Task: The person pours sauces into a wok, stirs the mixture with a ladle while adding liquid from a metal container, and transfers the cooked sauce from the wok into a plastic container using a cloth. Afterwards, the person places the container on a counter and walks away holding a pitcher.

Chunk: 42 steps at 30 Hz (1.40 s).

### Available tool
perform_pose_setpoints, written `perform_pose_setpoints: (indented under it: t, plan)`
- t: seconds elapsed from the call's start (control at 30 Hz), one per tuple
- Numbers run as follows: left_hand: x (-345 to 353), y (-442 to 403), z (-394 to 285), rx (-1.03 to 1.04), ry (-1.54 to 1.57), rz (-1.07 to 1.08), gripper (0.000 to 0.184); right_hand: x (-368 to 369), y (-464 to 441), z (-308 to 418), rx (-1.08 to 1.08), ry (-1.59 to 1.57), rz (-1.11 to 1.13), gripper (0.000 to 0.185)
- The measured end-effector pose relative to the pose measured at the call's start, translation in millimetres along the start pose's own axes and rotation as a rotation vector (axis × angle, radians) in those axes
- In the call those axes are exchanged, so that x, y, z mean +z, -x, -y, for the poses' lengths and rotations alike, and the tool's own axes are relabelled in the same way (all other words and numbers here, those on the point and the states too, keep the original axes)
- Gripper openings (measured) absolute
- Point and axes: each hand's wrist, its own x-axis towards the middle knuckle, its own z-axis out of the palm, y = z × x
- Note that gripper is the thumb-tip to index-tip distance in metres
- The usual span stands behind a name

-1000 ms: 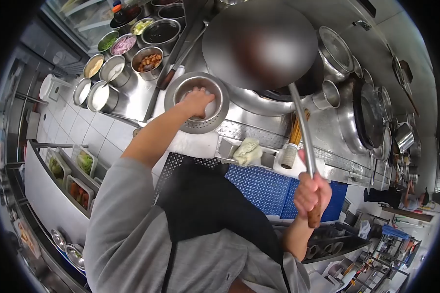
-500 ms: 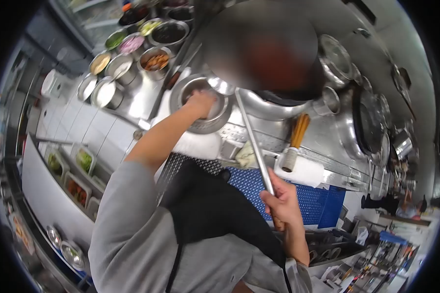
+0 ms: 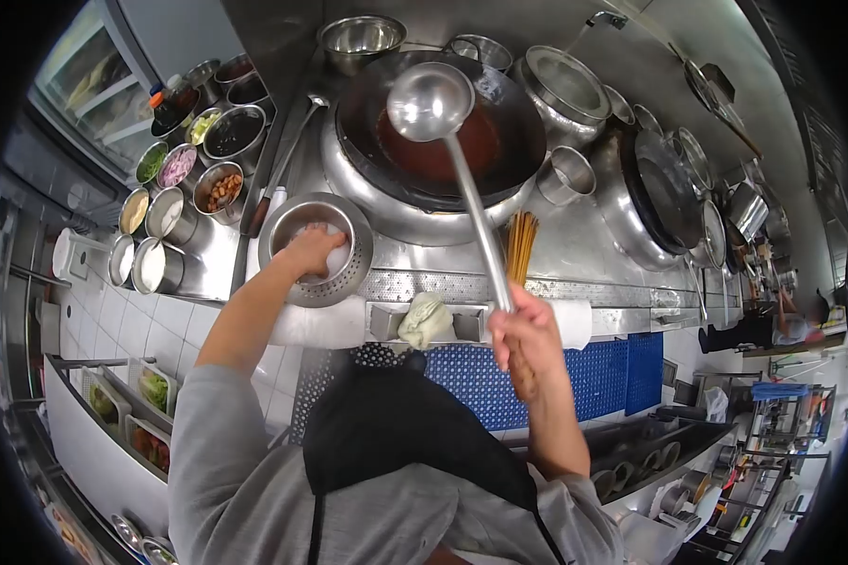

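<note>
My right hand point(image 3: 526, 334) is closed round the wooden grip of a long steel ladle point(image 3: 432, 102). The ladle's bowl is over a black wok point(image 3: 523, 132) that holds reddish-brown sauce point(image 3: 481, 141). On the left, my left hand point(image 3: 316, 250) reaches down into a perforated steel pot point(image 3: 356, 268). Its fingers curl against something pale inside, mostly covered by the hand, and what it is I cannot make out. Between my hands, a crumpled pale green cloth point(image 3: 426, 320) lies in a steel trough along the counter's front.
Steel containers with chopped ingredients point(image 3: 221, 191) and white powders point(image 3: 151, 266) stand at left. A bamboo brush point(image 3: 521, 247) and a steel cup point(image 3: 567, 176) are right of the wok. Farther right sits a second wok point(image 3: 667, 193). A person point(image 3: 782, 320) stands in the far background.
My view has turned, so the wok and ladle bowl now show clearly. The ladle's bowl is now over the sauce, away from the perforated pot. My left hand stays in the pot.
</note>
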Motion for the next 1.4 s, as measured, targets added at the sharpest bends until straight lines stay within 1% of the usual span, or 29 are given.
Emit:
perform_pose_setpoints:
  t: [0.07,0.13,0.2,0.3,0.37,0.43,0.53,0.57,0.63,0.67,0.73,0.83,0.87,0.93,1.0,1.03,1.13,1.17,1.2,1.27,1.3,1.4]
  plan:
    - [7,-5,4,0.020,-0.021,-0.005,0.084,-11,-34,17,-0.094,0.200,-0.057,0.055]
    - [12,-11,9,0.054,-0.041,-0.009,0.080,-20,-73,31,-0.118,0.381,-0.114,0.039]
    - [6,-8,4,0.065,-0.067,-0.017,0.076,-32,-120,30,-0.218,0.564,-0.133,0.015]
    - [4,-8,2,0.087,-0.070,-0.040,0.067,-24,-160,36,-0.302,0.822,-0.272,0.001]
    - [9,-11,6,0.096,-0.041,-0.064,0.059,-25,-191,32,-0.206,0.631,-0.206,0.003]
    - [13,-11,10,0.099,0.008,-0.088,0.051,-14,-200,36,-0.115,0.458,-0.138,0.007]
    - [16,-14,9,0.072,-0.006,-0.175,0.037,-1,-193,33,0.046,0.127,-0.084,0.008]
    - [17,-14,11,0.049,0.019,-0.159,0.038,0,-182,30,0.086,0.070,-0.068,0.009]
    - [15,-14,15,-0.005,0.077,-0.130,0.043,-8,-160,21,0.099,0.097,-0.013,0.007]
    - [20,-7,12,-0.045,0.073,-0.204,0.047,-14,-148,19,0.105,0.110,0.016,0.005]
    - [7,16,-9,-0.126,0.053,-0.352,0.056,-21,-112,27,0.127,0.259,-0.049,0.002]
    - [-1,24,-21,-0.344,0.031,-0.207,0.075,-35,-98,34,0.098,0.465,-0.106,0.002]
    - [0,21,-20,-0.336,0.034,-0.172,0.076,-37,-98,37,0.073,0.534,-0.118,0.004]
    - [5,9,-15,-0.314,0.032,-0.104,0.080,-41,-119,30,0.015,0.508,-0.147,0.004]
    - [22,-7,-2,-0.199,0.005,-0.131,0.082,-31,-145,26,-0.015,0.498,-0.199,0.005]
    - [26,-7,1,-0.148,-0.006,-0.140,0.084,-22,-155,27,-0.007,0.382,-0.192,0.003]
    - [21,-5,3,-0.087,-0.024,-0.118,0.084,-12,-189,23,0.036,0.123,-0.101,0.003]
    - [19,-4,1,-0.049,-0.013,-0.117,0.075,-10,-193,20,0.046,0.089,-0.040,0.009]
    - [12,2,-5,-0.088,-0.008,-0.100,0.075,-3,-191,20,0.057,0.087,-0.042,0.007]
    - [-6,14,-19,-0.166,-0.004,-0.068,0.075,4,-178,20,0.077,0.193,0.008,0.007]
    - [-7,15,-19,-0.177,-0.006,-0.067,0.076,3,-170,18,0.101,0.250,0.011,0.015]
    - [-7,15,-20,-0.174,-0.011,-0.058,0.077,-2,-136,21,0.043,0.592,-0.030,0.032]
